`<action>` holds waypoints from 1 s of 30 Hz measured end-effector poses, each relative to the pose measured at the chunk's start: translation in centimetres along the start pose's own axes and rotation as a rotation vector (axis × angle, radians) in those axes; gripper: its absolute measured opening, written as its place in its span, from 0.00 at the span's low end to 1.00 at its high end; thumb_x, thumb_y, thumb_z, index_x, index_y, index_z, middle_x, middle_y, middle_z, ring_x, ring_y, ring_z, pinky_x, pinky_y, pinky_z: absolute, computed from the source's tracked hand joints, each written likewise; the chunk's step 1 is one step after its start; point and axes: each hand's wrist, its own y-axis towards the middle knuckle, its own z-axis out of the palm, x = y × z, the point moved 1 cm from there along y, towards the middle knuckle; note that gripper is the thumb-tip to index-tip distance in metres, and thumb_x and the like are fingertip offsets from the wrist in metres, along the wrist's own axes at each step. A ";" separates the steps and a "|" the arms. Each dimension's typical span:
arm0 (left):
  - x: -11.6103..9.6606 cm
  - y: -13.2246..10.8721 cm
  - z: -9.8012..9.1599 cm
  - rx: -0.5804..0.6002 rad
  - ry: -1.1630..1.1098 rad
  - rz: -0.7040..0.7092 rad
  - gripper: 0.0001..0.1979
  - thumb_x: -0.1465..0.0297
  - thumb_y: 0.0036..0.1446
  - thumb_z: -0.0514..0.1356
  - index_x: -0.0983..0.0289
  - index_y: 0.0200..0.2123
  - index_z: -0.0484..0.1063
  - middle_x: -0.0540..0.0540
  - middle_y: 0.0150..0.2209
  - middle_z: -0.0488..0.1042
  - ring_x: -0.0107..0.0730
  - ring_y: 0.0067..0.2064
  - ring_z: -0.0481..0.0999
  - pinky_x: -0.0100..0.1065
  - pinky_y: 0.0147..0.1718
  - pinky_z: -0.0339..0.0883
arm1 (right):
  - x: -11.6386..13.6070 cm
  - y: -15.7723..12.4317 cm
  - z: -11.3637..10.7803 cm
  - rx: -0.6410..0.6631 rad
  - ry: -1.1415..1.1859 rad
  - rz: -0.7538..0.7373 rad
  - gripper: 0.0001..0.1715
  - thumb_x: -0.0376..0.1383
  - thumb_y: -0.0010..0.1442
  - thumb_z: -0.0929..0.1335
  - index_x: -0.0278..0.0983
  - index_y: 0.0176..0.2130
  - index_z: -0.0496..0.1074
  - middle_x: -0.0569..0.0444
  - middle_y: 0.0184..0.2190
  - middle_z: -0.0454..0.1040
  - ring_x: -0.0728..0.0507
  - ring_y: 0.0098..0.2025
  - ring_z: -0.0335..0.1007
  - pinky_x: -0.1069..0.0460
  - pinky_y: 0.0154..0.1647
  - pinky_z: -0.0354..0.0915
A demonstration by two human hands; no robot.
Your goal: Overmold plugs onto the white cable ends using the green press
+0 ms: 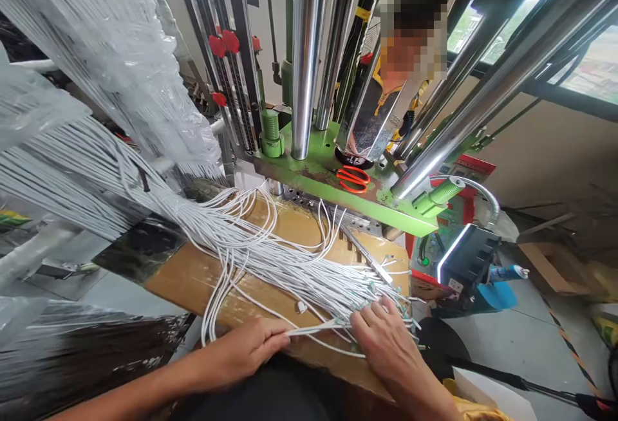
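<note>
Many white cables (290,276), left hand (246,350), right hand (383,337)

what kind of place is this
Probably a small cable-making factory workshop: there is what looks like a green vertical moulding press with steel columns, hanks of white cable spread out in front of it, and orange-handled scissors lying on the press.
</note>
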 end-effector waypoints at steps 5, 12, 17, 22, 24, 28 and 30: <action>0.0 0.7 0.8 0.130 -0.321 -0.038 0.22 0.53 0.61 0.52 0.66 0.29 0.70 0.48 0.23 0.63 0.25 0.23 0.60 0.26 0.21 0.52 | 1.3 0.4 -1.1 0.052 0.155 -0.012 0.08 0.26 0.56 0.65 0.39 0.34 0.66 0.55 0.30 0.71 0.42 0.32 0.67 0.50 0.29 0.57; -0.1 1.9 0.5 0.188 -0.498 -0.003 0.24 0.52 0.59 0.56 0.66 0.47 0.72 0.49 0.26 0.68 0.22 0.23 0.59 0.25 0.21 0.49 | -1.0 0.6 -3.0 -0.177 0.852 0.332 0.27 0.42 0.69 0.55 0.43 0.65 0.50 0.51 0.65 0.55 0.43 0.65 0.50 0.45 0.63 0.54; -0.2 3.6 1.0 0.016 -0.631 0.070 0.24 0.51 0.54 0.61 0.68 0.37 0.72 0.45 0.20 0.60 0.23 0.22 0.56 0.27 0.21 0.49 | 0.5 2.7 -1.4 -0.066 0.936 0.090 0.24 0.39 0.68 0.56 0.43 0.62 0.60 0.53 0.61 0.63 0.46 0.62 0.58 0.49 0.62 0.57; 0.1 4.5 0.6 -0.118 -0.669 -0.011 0.22 0.53 0.54 0.61 0.69 0.25 0.69 0.47 0.21 0.62 0.19 0.20 0.55 0.27 0.20 0.44 | -7.1 3.7 1.2 -0.179 0.445 0.534 0.22 0.37 0.65 0.59 0.29 0.53 0.68 0.38 0.46 0.71 0.35 0.50 0.65 0.39 0.53 0.61; 0.2 4.7 0.5 -0.155 -0.758 -0.069 0.20 0.55 0.49 0.65 0.69 0.28 0.70 0.49 0.23 0.68 0.19 0.19 0.59 0.26 0.19 0.45 | -9.8 4.0 2.3 -0.051 0.310 0.546 0.20 0.34 0.62 0.61 0.30 0.51 0.70 0.39 0.42 0.72 0.34 0.47 0.66 0.40 0.50 0.62; -0.1 4.8 0.0 -0.185 -0.880 -0.098 0.20 0.58 0.45 0.68 0.68 0.32 0.70 0.56 0.30 0.76 0.20 0.19 0.64 0.25 0.18 0.47 | -11.3 4.4 2.6 0.053 0.299 0.525 0.16 0.31 0.60 0.60 0.32 0.45 0.71 0.40 0.39 0.71 0.36 0.45 0.66 0.43 0.46 0.62; -0.5 4.8 -0.4 -0.169 -0.851 -0.065 0.18 0.59 0.47 0.66 0.69 0.32 0.72 0.58 0.33 0.78 0.20 0.20 0.63 0.26 0.20 0.51 | -10.8 4.3 1.6 0.084 0.317 0.567 0.16 0.31 0.61 0.59 0.30 0.45 0.70 0.40 0.36 0.71 0.37 0.40 0.68 0.43 0.42 0.62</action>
